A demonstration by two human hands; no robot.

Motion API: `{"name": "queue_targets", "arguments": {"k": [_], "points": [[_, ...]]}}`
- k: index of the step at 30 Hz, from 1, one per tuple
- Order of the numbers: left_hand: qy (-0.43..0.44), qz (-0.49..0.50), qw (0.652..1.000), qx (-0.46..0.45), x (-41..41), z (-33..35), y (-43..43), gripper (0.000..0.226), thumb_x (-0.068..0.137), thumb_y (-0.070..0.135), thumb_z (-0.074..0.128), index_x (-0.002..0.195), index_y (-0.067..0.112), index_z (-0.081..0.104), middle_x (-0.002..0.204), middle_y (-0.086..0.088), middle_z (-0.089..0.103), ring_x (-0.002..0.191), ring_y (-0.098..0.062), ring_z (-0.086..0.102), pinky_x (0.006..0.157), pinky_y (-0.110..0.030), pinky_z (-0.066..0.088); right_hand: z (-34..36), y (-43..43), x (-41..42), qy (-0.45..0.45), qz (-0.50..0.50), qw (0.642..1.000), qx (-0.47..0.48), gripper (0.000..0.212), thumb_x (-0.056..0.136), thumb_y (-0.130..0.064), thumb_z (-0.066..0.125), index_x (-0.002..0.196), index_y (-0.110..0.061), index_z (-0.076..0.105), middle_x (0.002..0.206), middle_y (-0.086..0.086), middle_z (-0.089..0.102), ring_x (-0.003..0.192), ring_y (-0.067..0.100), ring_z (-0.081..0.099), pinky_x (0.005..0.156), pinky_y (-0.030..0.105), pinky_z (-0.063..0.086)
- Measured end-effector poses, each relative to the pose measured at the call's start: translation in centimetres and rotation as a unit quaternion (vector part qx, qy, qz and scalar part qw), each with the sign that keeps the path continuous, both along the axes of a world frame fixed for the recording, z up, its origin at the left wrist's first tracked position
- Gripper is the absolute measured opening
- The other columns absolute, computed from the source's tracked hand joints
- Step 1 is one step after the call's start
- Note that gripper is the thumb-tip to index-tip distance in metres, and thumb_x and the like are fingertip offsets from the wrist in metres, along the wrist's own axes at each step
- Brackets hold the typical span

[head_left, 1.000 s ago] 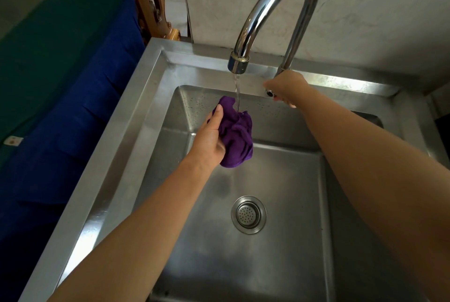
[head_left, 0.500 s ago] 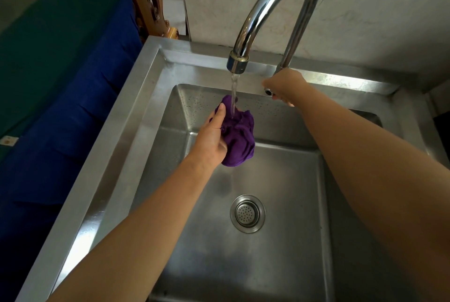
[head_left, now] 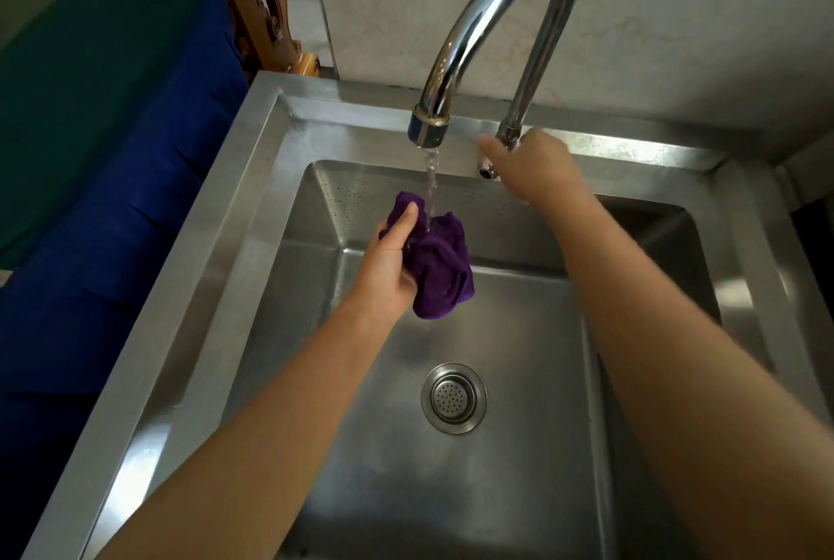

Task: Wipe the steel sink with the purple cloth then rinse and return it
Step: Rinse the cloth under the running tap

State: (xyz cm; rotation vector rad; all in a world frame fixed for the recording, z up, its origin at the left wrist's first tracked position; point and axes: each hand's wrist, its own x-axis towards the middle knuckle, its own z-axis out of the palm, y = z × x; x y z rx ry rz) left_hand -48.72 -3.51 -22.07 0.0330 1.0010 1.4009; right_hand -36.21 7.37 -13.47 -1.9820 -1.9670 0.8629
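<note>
Purple cloth (head_left: 444, 270) is hanging bunched in a wad over the back half of the steel sink (head_left: 252, 216), clear of the basin floor — and the stream of water (head_left: 431, 185) is landing right on top of it. The left hand (head_left: 388, 266) is gripping the cloth from its left side, fingers curled in around the wad and the thumb lying up along it. Water is pouring from the spout of the tall curved faucet (head_left: 496, 17), which is rising from the sink's back edge. The right hand (head_left: 532, 166) is sitting at the faucet's base on that back edge, fingers closed around the handle (head_left: 486, 169) there. Below the cloth, toward the near edge, the round drain strainer (head_left: 453, 397) is showing in the basin floor. Off the sink's left edge, a blue fabric (head_left: 113, 198) is lying.
</note>
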Motion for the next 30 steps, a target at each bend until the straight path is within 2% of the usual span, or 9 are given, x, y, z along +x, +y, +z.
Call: {"name": "queue_targets", "arguments": {"k": [4,7,10,13,16,19,22,26,30], "points": [[-0.031,0.029,0.999,0.001,0.0,0.2,0.1,0.036,0.088,0.028,0.061,0.119,0.011,0.058,0.095,-0.008,0.07,0.08,-0.021,0.071,0.068,-0.034,0.058,-2.4,-6.6,1.1,0.105,-0.076,0.979,0.157,0.05,0.092,-0.046,0.047,0.123,-0.007,0.047,0.123,0.013,0.06,0.112,0.032,0.056,0.094,0.046,0.046],[-0.033,0.003,0.999,0.028,0.9,1.1,0.1,0.041,0.093,0.036,0.051,0.075,0.009,0.076,0.081,-0.009,0.074,0.077,-0.022,0.071,0.078,-0.036,0.055,-5.6,-10.0,-0.5,0.329,-0.066,0.941,-0.044,0.046,0.093,-0.042,0.047,0.129,-0.012,0.047,0.125,0.006,0.059,0.114,0.017,0.057,0.104,0.036,0.042],[-0.02,-0.016,0.999,0.041,0.3,1.8,-0.2,0.043,0.09,0.04,0.052,0.069,0.011,0.075,0.078,-0.008,0.073,0.077,-0.022,0.07,0.091,-0.04,0.05,-7.2,-10.4,-1.2,0.459,-0.107,0.87,-0.147,0.042,0.092,-0.04,0.053,0.129,-0.021,0.049,0.121,0.002,0.063,0.107,0.014,0.063,0.1,0.04,0.048],[0.04,-0.019,0.999,0.015,-1.3,1.8,-0.4,0.034,0.087,0.035,0.059,0.103,0.006,0.065,0.092,-0.008,0.071,0.083,-0.024,0.069,0.088,-0.044,0.052,-7.2,-9.6,-0.8,0.391,-0.075,0.913,-0.091,0.036,0.09,-0.033,0.057,0.125,-0.024,0.052,0.12,0.003,0.063,0.101,0.016,0.065,0.091,0.039,0.054],[0.091,-0.035,0.995,-0.018,-2.2,0.8,-0.3,0.055,0.084,0.041,0.062,0.133,0.022,0.046,0.111,-0.006,0.067,0.094,-0.024,0.068,0.085,-0.045,0.055,-6.3,-9.4,-1.1,0.299,0.018,0.954,0.006,0.033,0.091,-0.027,0.056,0.123,-0.021,0.057,0.119,-0.002,0.063,0.105,0.012,0.059,0.096,0.037,0.049],[0.178,-0.089,0.976,-0.086,-1.7,0.3,-0.1,0.041,0.088,0.054,0.05,0.104,0.019,0.065,0.086,-0.001,0.074,0.076,-0.015,0.07,0.065,-0.031,0.056,-5.3,-10.1,-2.5,0.211,0.112,0.967,0.09,0.03,0.089,-0.032,0.057,0.117,-0.024,0.059,0.113,0.0,0.06,0.101,0.016,0.059,0.088,0.032,0.048],[0.164,-0.074,0.979,-0.098,-0.7,-0.4,-0.1,0.044,0.095,0.044,0.041,0.066,0.02,0.063,0.056,0.003,0.062,0.06,-0.015,0.059,0.053,-0.023,0.042,-4.8,-10.6,-4.5,0.105,0.157,0.973,0.133,0.028,0.091,-0.041,0.05,0.104,-0.019,0.062,0.105,0.004,0.057,0.091,0.026,0.061,0.075,0.037,0.049],[0.09,-0.016,0.992,-0.09,0.3,-0.3,0.2,0.036,0.097,0.033,0.041,0.071,0.016,0.061,0.065,-0.002,0.059,0.056,-0.013,0.06,0.049,-0.02,0.046,-4.7,-9.0,-6.1,0.021,0.126,0.982,0.138,0.043,0.099,-0.041,0.032,0.094,-0.008,0.059,0.099,0.012,0.063,0.087,0.033,0.061,0.065,0.035,0.039],[0.16,0.006,0.983,-0.091,0.6,-0.1,0.9,0.04,0.097,0.026,0.044,0.062,0.017,0.061,0.06,-0.001,0.056,0.062,-0.016,0.054,0.058,-0.027,0.042,-5.4,-6.8,-6.0,0.061,0.067,0.995,0.048,0.044,0.098,-0.04,0.03,0.077,-0.012,0.056,0.089,0.017,0.067,0.084,0.038,0.063,0.072,0.041,0.049]]}}
